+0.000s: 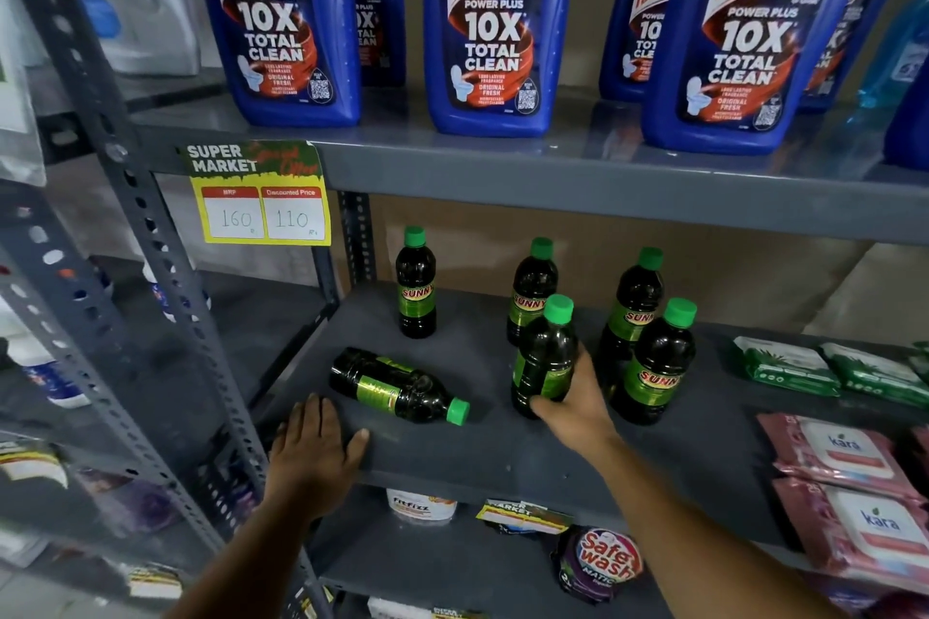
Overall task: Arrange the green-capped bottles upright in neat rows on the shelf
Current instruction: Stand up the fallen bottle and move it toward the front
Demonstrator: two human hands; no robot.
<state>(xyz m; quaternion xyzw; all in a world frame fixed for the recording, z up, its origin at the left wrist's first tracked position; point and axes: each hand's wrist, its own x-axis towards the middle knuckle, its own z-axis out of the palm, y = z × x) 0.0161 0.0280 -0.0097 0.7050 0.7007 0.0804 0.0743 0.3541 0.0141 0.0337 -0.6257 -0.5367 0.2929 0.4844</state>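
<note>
Right hand point(570, 400) clamped round upright bottle point(545, 357); left hand point(314, 450) flat, fingers spread, on shelf point(502, 447). Risk: elbowing neighbour bottle point(658, 367) over (crowded). Fallen bottle point(397, 385) may roll.

Six dark green-capped bottles on the grey shelf point(452, 447): five upright, one point(544, 357) of these gripped by the right hand point(573, 405); the sixth bottle point(397, 387) lies on its side, cap pointing right.

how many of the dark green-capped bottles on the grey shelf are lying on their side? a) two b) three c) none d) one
d: only one dark green-capped bottle lies flat on the grey shelf, near the left hand; the other five stand upright.
</note>
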